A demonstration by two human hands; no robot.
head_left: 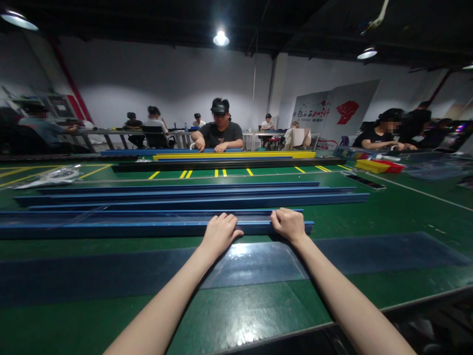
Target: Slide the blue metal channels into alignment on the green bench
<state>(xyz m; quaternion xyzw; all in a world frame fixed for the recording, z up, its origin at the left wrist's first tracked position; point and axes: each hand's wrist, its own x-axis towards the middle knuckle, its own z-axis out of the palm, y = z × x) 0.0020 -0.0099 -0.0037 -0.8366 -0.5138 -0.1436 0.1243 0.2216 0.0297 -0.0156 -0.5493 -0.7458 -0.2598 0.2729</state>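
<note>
The near channel point(155, 230) is blue, the tabletop point(343, 217) green, the farther rail point(236, 156) yellow.

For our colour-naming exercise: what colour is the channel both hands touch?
Blue; the channel shows best in the head view.

dim, one glaring ceiling lamp point(220, 38)

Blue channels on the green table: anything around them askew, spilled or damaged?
I see no spill or damage. The blue channel under the left hand and right hand lies roughly parallel to the blue channels behind, ends staggered. Only the crumpled clear plastic at left looks untidy, loosely bunched.
</note>
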